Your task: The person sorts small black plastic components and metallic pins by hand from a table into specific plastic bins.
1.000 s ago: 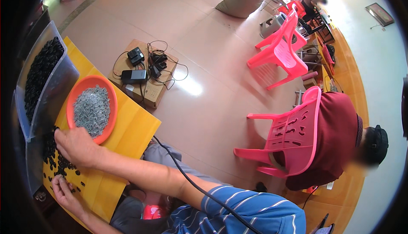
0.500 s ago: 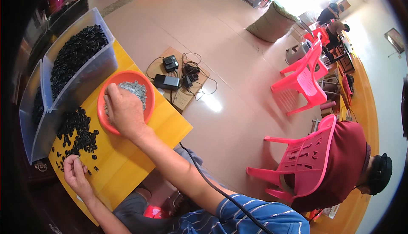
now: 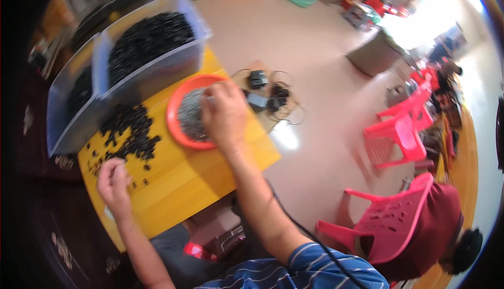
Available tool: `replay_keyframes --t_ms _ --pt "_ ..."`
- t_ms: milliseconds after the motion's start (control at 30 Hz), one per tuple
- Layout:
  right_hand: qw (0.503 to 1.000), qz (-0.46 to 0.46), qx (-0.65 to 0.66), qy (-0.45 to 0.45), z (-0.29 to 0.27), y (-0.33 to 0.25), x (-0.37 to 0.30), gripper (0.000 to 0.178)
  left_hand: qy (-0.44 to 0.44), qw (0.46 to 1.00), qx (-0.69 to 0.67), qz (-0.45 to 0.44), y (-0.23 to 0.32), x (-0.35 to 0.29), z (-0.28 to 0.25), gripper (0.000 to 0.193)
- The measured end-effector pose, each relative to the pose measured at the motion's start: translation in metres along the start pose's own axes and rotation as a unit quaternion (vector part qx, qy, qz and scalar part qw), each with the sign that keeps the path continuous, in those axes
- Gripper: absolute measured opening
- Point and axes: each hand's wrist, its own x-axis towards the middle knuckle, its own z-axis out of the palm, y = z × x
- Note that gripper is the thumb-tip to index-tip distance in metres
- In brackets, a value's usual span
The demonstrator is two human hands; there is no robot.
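My right hand (image 3: 226, 115) is over the right side of an orange-red bowl (image 3: 194, 144), fingers pinched together; whatever is between them does not show. Small silvery metal pieces (image 3: 190, 111) fill part of the bowl. My left hand (image 3: 114, 185) hovers by the table's left edge with thumb and fingertips together, and I cannot make out what they hold. Just beyond it, small black oval pieces (image 3: 134, 128) lie scattered on the yellow table (image 3: 194, 178). Translucent plastic bins (image 3: 157, 72) behind them hold many more black pieces (image 3: 149, 42).
To the right of the table, a black adapter (image 3: 258, 79) and tangled cables (image 3: 279, 97) lie on cardboard on the floor. Pink plastic chairs (image 3: 391, 218) stand further right, one with a seated person. A dark cable (image 3: 299, 223) runs past my right arm.
The whole view has shifted, so the table sits further right and blurred. Against the bowl, my right hand has moved from its left part to its right side. My left hand stays near the black pieces.
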Motion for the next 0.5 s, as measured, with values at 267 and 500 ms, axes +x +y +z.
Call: replay_keyframes --t_ms 267,500 --pt "0.999 -0.01 -0.025 -0.033 -0.016 0.014 0.005 0.008 -0.052 0.992 -0.116 0.003 0.008 0.008 0.017 0.004" --pt "0.993 0.007 -0.058 -0.103 -0.003 -0.001 -0.003 0.01 -0.049 0.992 -0.119 -0.016 0.01 0.006 0.004 0.004"
